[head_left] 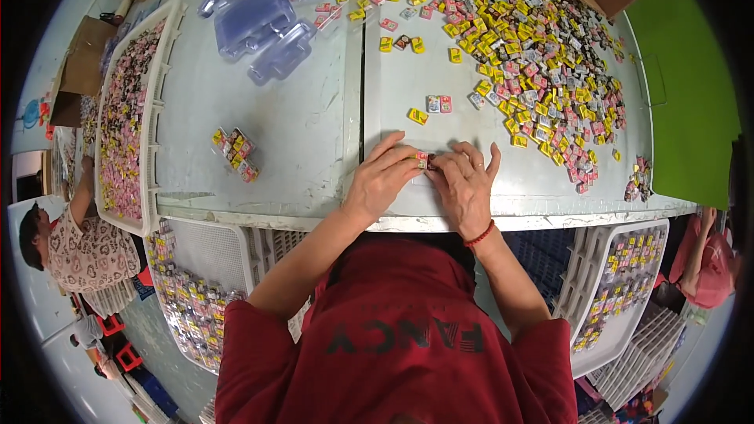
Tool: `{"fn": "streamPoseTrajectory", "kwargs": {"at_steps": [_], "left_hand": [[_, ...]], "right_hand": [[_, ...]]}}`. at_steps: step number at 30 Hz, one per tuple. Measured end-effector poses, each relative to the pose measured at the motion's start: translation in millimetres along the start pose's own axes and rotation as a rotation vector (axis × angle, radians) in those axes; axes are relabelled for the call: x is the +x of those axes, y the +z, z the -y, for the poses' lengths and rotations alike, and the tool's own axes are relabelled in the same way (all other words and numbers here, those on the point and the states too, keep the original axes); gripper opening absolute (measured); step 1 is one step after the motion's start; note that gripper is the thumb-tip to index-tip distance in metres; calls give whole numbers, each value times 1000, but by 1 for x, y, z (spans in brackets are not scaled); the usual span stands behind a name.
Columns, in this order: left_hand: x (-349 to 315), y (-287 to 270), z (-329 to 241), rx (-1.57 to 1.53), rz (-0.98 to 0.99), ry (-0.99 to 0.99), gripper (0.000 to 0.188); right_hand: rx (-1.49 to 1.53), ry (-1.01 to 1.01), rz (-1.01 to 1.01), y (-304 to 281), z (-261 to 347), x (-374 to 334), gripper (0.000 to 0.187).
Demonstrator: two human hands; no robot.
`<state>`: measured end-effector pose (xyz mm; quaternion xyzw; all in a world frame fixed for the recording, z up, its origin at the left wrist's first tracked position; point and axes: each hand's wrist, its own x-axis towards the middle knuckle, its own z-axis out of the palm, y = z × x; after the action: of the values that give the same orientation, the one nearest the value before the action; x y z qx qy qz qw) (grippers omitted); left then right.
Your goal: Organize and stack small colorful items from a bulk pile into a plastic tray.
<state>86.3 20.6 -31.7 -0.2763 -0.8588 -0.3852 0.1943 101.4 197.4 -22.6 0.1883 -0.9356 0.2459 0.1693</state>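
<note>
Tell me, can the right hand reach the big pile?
Probably yes: the pile lies close to the right hand, nothing between them, though that hand is busy with small pieces.

Fingers [399, 155] holding small boxes [422, 160], colourful pile [542, 71]

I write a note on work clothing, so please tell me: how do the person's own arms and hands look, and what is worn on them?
The sleeves are short and dark red, leaving both forearms bare. The left hand and right hand are without gloves. A thin red bracelet circles the right wrist; a ring seems to be on that hand.
</note>
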Motion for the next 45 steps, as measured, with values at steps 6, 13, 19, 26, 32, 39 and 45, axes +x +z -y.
{"fn": "streamPoseTrajectory", "kwargs": {"at_steps": [6, 13, 19, 26, 32, 39, 45], "left_hand": [[8, -19, 10, -111, -11, -101, 18], [66, 3, 26, 64, 192, -357, 21], [67, 13, 46, 81, 156, -147, 22], [67, 8, 49, -14, 174, -176, 20], [59, 7, 54, 42, 113, -70, 18], [58, 7, 55, -6, 63, -40, 16], [52, -11, 1, -201, 102, -37, 18]], "right_hand": [[57, 34, -37, -16, 1, 12, 25], [66, -78, 46, -3, -46, 78, 29], [63, -171, 104, 8, -55, 85, 28], [126, -190, 46, 19, -55, 86, 28], [142, -176, 37, 24, -54, 83, 29], [179, -147, -27, 24, -56, 80, 28], [204, -91, -5, -34, -39, 45, 27]]}}
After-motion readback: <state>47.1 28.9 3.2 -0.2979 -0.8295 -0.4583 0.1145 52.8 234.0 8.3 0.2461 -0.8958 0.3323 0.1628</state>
